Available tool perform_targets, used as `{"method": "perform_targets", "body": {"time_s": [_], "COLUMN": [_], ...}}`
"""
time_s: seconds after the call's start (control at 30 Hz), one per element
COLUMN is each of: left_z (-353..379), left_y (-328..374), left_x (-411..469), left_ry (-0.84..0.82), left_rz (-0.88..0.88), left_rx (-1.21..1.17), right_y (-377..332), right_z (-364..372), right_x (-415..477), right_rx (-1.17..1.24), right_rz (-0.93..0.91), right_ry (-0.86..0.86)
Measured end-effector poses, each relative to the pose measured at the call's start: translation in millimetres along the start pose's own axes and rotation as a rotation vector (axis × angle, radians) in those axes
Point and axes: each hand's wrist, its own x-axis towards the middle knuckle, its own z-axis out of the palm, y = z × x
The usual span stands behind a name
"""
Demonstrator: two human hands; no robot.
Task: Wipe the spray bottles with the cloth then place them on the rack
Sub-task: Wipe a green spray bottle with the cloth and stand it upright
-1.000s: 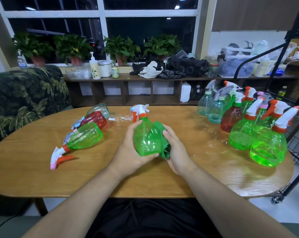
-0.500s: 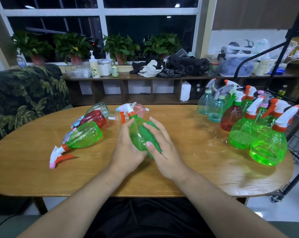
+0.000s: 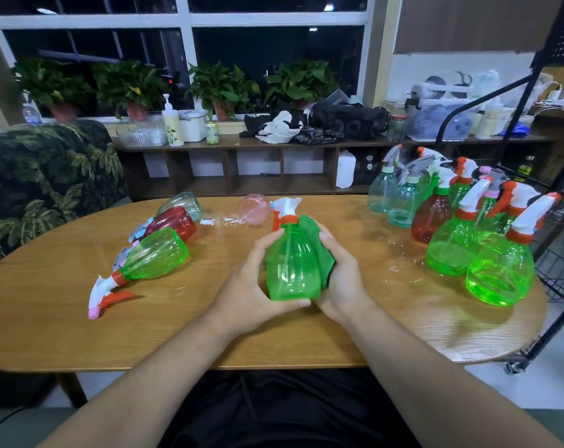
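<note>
No writing can be read anywhere. The white plastic pump bottle [image 3: 172,124] on the wooden shelf under the window carries a printed leaf pattern and a small mark too fine to make out. The small green can [image 3: 211,133] beside it has a blurred label. The tall white bottle [image 3: 488,121] on the shelf at the far right bears dark print too small to read.

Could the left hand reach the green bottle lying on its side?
Probably yes: bare table lies between the left hand and the lying green bottle. But that hand holds the green bottle being wiped, so it must let go first.
</note>
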Motion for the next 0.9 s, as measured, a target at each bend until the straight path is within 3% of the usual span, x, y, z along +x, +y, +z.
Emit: {"method": "perform_targets", "body": {"time_s": [0.13,0.37,0.6,0.9], "left_z": [0.1,0.9,-5.7,-0.5], "left_y": [-3.8,-4.5,-5.0,-12.6], "left_x": [1.7,2.5,3.1,5.4], "left_ry": [-0.016,-0.021,0.012,0.034], "left_rz": [0.047,0.125,0.112,0.062], "left_rx": [0.078,0.167,0.103,0.14], "right_y": [-1.9,3.3,1.2,10.4], "right_z": [-5.8,-2.5,0.9,1.7], "right_x": [3.4,2.6,1.6,-5.6], "right_rx": [-0.006,-0.28,-0.198,-0.464], "right_rz": [-0.034,-0.104,-0.009,-0.218], "right_ry": [0.0,0.003,-0.008,-0.052]}}
